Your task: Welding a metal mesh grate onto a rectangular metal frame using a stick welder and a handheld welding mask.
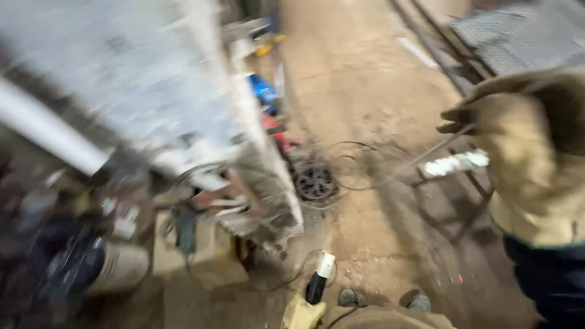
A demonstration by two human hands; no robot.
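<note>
R hand (pixel 524 152), gloved, grip clamped on thin metal rod (pixel 436 149) above dirt floor (pixel 359 91). L hand not in frame. Blurry metal counter (pixel 201 122) at left.

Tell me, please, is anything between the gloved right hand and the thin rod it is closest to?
Nothing visible is. The gloved right hand is already at the thin rod, fingers curled by its upper end, though blur hides the exact grip. The rod slants down-left over the dusty floor.
</note>
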